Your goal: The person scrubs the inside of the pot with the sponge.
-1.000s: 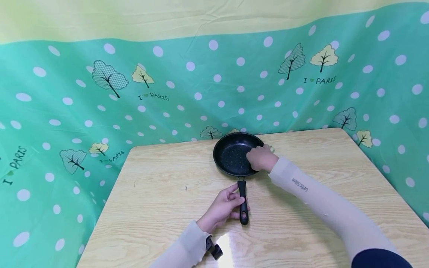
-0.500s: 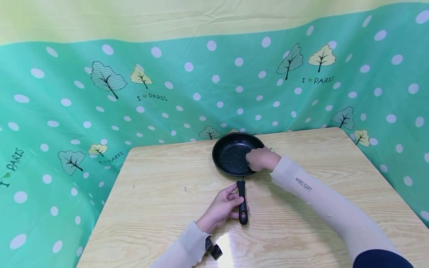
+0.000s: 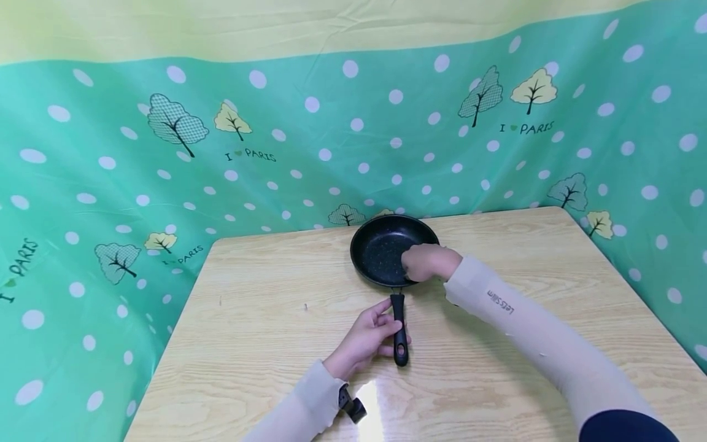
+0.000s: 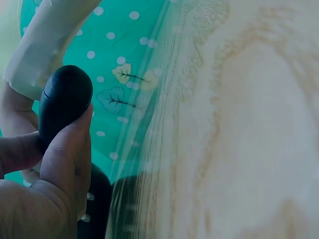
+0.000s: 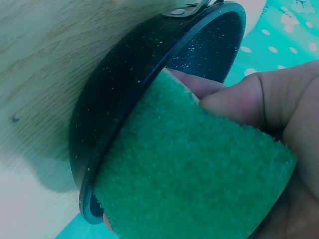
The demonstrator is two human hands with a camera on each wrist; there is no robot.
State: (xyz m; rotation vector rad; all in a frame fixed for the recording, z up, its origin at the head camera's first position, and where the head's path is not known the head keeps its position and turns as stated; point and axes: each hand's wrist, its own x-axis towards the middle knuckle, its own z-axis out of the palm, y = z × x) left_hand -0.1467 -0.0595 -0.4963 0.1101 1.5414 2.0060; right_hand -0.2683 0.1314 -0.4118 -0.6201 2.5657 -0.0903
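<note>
A black frying pan (image 3: 378, 248) with a speckled inside is near the table's back edge, its handle (image 3: 398, 307) toward the front. My left hand (image 3: 364, 337) grips that handle between thumb and fingers; the left wrist view shows the rounded handle end (image 4: 67, 94) in the hand (image 4: 60, 174). Over the right part of the pan is my right hand (image 3: 428, 262), mostly hiding what it holds. In the right wrist view that hand (image 5: 279, 104) pinches a sponge with a green scouring face (image 5: 194, 169), which lies across the pan's rim (image 5: 129, 107) and reaches inside.
The pan stands on a light wood-grain table (image 3: 265, 344). Behind and beside the table hangs a green curtain (image 3: 298, 141) with white dots and printed trees. A dark band with a small device (image 3: 351, 405) is on the left wrist.
Compared with the earlier frames, my right hand has shifted slightly left over the pan. My left hand keeps its grip on the handle, and the whole head view has moved a little.
</note>
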